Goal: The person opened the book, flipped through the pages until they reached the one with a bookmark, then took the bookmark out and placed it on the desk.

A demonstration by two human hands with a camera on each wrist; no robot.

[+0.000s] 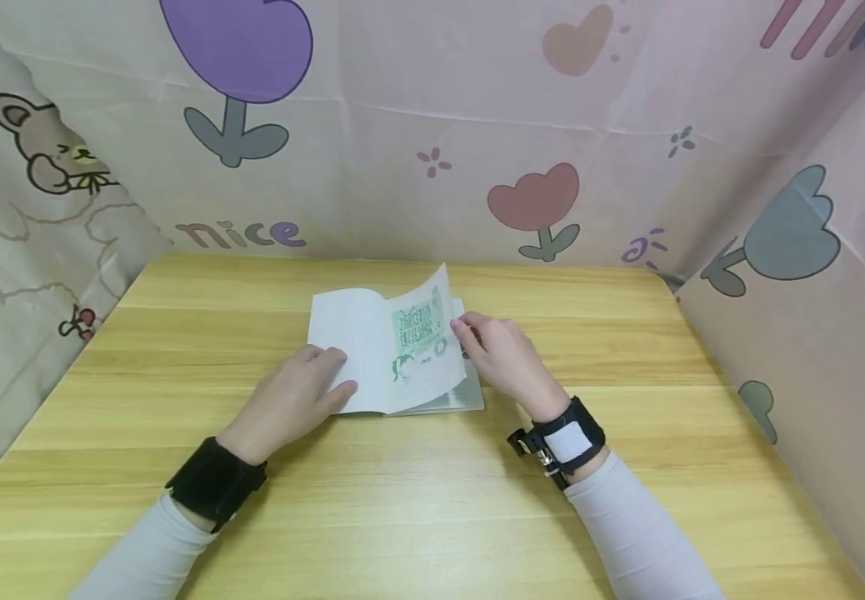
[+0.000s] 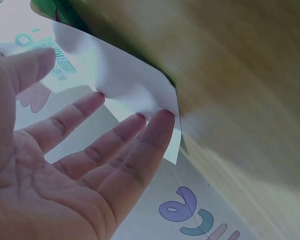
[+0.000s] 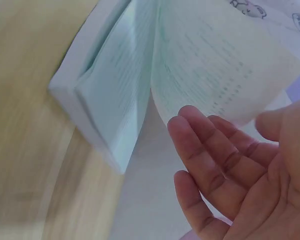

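The book (image 1: pixel 350 321) lay spread on the wooden table (image 1: pixel 402 508), between the two hands. The left hand (image 1: pixel 290 396) rested on its blank white left side, the fingers loosely extended and gripping nothing. The right hand (image 1: pixel 503 354) pinched the far-right edge of a lifted leaf (image 1: pixel 417 346) between thumb and fingers.

Only the head view showed the whole front of that leaf, with its large green lettering and small green drawings. The right wrist view gave its back, lined with faint print, and the thick block of pages (image 3: pixel 110 95) beneath it. The left wrist view alone caught a strip of green outer cover (image 2: pixel 62 12) at the book's edge, along with the left fingertips against the white sheet.

Seen from the head, the leaf blocked most of the block below, the left hand covered the book's lower left corner, and the right hand hid part of its right edge. Nearer the wearer than the book were a black wristband (image 1: pixel 215 483) on the left arm and a second wristband (image 1: pixel 571 435) with a small device on the right. Beyond the book hung a pale cloth (image 1: pixel 387 133) printed with flowers and the word "nice".
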